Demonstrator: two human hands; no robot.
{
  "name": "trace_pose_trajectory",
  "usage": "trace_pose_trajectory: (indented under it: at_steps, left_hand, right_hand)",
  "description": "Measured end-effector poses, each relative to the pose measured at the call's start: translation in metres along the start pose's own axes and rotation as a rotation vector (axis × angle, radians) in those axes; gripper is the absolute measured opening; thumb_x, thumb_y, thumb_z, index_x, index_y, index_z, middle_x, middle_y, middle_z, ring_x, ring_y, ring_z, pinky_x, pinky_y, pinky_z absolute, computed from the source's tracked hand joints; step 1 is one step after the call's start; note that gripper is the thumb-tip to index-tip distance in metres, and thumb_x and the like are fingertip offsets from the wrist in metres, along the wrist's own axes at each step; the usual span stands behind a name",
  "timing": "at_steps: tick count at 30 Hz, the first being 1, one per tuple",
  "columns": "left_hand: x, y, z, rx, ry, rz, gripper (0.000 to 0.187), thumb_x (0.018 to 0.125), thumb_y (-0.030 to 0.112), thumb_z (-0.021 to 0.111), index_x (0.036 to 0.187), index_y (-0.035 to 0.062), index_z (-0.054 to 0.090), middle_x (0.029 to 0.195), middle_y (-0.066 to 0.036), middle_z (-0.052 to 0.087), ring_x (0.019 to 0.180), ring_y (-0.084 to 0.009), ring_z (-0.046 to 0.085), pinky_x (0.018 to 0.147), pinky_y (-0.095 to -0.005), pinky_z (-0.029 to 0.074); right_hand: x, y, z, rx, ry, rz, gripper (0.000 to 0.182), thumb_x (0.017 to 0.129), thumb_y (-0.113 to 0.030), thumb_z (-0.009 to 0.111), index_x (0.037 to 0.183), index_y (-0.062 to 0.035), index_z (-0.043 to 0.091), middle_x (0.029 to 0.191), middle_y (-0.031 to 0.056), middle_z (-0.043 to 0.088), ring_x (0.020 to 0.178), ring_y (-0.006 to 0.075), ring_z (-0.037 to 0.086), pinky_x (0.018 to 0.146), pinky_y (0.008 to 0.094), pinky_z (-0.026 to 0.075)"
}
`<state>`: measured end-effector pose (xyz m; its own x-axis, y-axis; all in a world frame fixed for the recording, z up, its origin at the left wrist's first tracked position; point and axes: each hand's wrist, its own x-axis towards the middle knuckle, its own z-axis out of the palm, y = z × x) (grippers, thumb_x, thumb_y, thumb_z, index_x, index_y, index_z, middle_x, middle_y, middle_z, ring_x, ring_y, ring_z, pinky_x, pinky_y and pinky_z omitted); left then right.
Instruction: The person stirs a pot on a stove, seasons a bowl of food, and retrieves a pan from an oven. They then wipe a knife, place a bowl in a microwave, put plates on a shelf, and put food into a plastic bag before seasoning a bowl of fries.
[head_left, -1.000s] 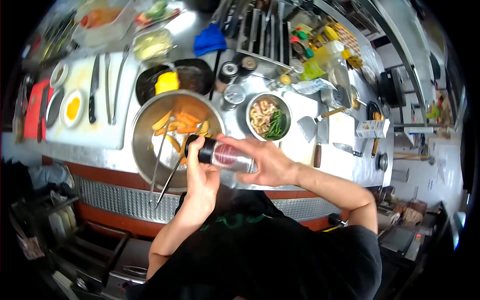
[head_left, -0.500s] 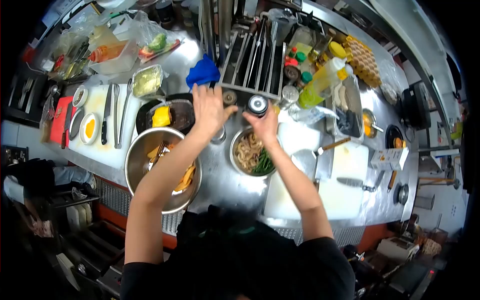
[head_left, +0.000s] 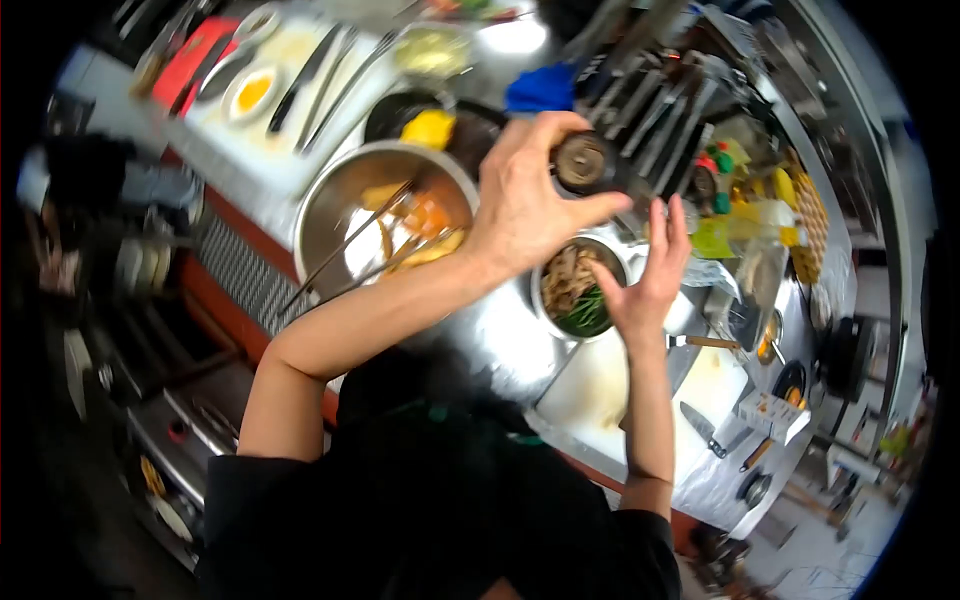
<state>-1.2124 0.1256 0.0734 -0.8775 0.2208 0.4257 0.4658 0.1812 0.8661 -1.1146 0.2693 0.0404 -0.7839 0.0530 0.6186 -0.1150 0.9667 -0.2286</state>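
Note:
My left hand (head_left: 525,195) is curled around a dark, round-topped jar (head_left: 583,162), its index finger on the far side and its thumb stretched out in front. What the jar holds cannot be made out. To the right, my right hand (head_left: 648,275) is open with its fingers apart, close to a small metal bowl (head_left: 622,255). Inside that bowl lie brownish sliced pieces (head_left: 568,283) and chopped greens (head_left: 588,315). On the left, a large steel bowl (head_left: 312,215) contains orange and yellow pieces, with long tongs (head_left: 345,245) leaning over its rim.
A dark pan (head_left: 480,130) with a yellow-topped item (head_left: 428,129) sits behind the large bowl. White boards hold a knife (head_left: 303,80) at left and another knife (head_left: 702,428) at right. A blue cloth (head_left: 540,90) and several bottles (head_left: 735,215) stand farther back.
The view has turned and blurred. My left hand, earlier spread beside a round-lidded jar, now curls around a jar. My right hand has let go of the black-topped jar it held.

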Motion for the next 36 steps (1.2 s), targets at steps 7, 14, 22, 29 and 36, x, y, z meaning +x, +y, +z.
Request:
trace_pose_trajectory:
  at_steps: [7,14,22,29,36]
  left_hand:
    - [-0.091,-0.031,-0.066,-1.504,0.251,-1.075,0.043,0.077,0.027,0.073,0.105,0.0001,0.055,0.097,-0.006,0.061,0.089,-0.0135,0.059,0.083,-0.0269,0.045]
    - [-0.132,-0.065,-0.077,-1.7,0.217,-1.147,0.032,0.074,0.028,0.071,0.092,0.0046,0.06,0.092,-0.006,0.062,0.082,-0.0147,0.058,0.079,-0.0298,0.043]
    - [-0.127,-0.083,-0.057,-1.811,0.317,-1.38,0.032,0.075,0.034,0.07,0.092,0.0112,0.056,0.084,-0.002,0.06,0.076,-0.0126,0.057,0.074,-0.0284,0.044]
    - [-0.107,-0.095,-0.069,-1.87,0.318,-1.155,0.035,0.075,0.03,0.07,0.098,0.01,0.053,0.085,-0.002,0.057,0.081,-0.0134,0.057,0.08,-0.0299,0.045]
    - [-0.035,-0.133,-0.099,-1.745,0.323,-1.143,0.03,0.078,0.034,0.062,0.093,0.0088,0.057,0.085,-0.006,0.062,0.08,-0.0194,0.06,0.077,-0.0342,0.048]
  right_hand:
    - [0.029,-0.1,-0.025,-0.127,-0.66,-0.421,0.089,0.049,-0.005,0.077,0.132,-0.0105,0.044,0.105,0.0151,0.052,0.085,0.0304,0.054,0.073,0.04,0.047]
    - [0.036,-0.115,-0.004,0.548,-1.331,0.787,0.074,0.064,-0.01,0.074,0.128,0.0062,0.038,0.092,0.0177,0.059,0.072,0.0274,0.062,0.065,0.0332,0.052]
    - [0.071,-0.157,-0.005,-0.038,-1.164,-0.244,0.079,0.059,-0.004,0.073,0.132,-0.0044,0.042,0.108,0.0172,0.054,0.092,0.0283,0.057,0.08,0.0364,0.047]
    - [0.096,-0.16,0.014,0.465,-1.35,0.457,0.073,0.067,-0.003,0.069,0.134,-0.0025,0.039,0.119,0.0149,0.053,0.099,0.0184,0.054,0.086,0.0302,0.045]
    - [0.109,-0.128,0.084,-0.142,-0.993,-0.463,0.065,0.072,-0.014,0.065,0.131,-0.0041,0.04,0.089,0.0145,0.055,0.069,0.026,0.058,0.061,0.0336,0.05]
